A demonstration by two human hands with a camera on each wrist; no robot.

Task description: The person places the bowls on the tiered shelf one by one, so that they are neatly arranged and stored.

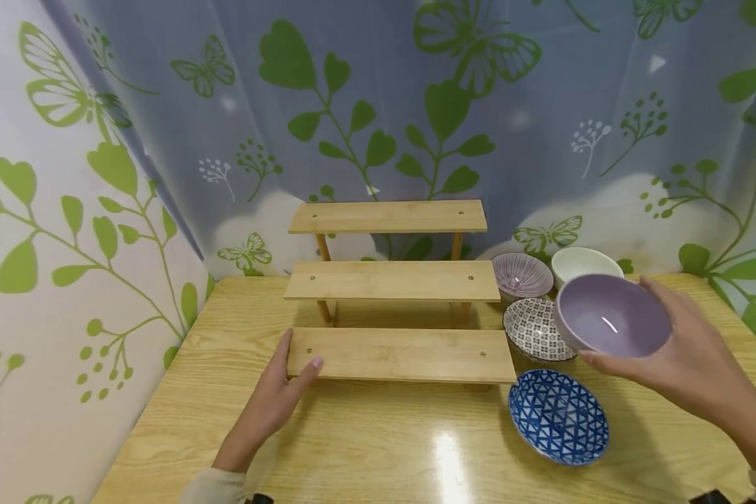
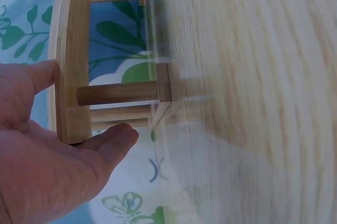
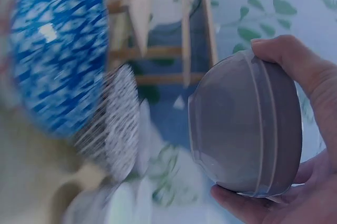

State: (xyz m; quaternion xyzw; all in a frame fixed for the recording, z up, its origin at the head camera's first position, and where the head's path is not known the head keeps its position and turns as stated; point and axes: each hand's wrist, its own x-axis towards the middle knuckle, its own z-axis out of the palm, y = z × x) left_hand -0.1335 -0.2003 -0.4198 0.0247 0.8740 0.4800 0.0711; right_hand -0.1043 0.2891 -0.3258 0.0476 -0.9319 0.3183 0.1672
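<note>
Worktop (image 1: 378, 448) of pale wood grain lies under everything we see, and we take the three-tier bamboo rack (image 1: 398, 294) at its middle as our landmark. Nearest us, just right of the rack's lowest tier, a blue-patterned bowl (image 1: 558, 416) sits flat on the worktop. At the lowest tier's left end our left hand (image 1: 271, 406) rests with fingers fairly straight, thumb against the board's end and fingertips (image 2: 118, 137) on its front edge; the grip is relaxed, touching rather than clamped. Right of the rack and raised above the worktop, our right hand (image 1: 674, 357) holds the lilac bowl (image 1: 611, 315), thumb over the far rim and fingers (image 3: 247, 205) curled under the near side, so this grip is closed on the bowl. The bowl is tilted, its mouth facing us and toward the rack, with the rack's long boards running left to right away from it; the right hand is the nearer one to every tier's right end. Just below the held bowl sits a black-and-white patterned bowl (image 1: 532, 329), touching the rack's right side as far as we can tell. Farther back, a ribbed pink bowl (image 1: 521, 274) and a white bowl (image 1: 584, 264) stand right of the middle tier, before the leaf-printed curtain (image 1: 378, 105).
</note>
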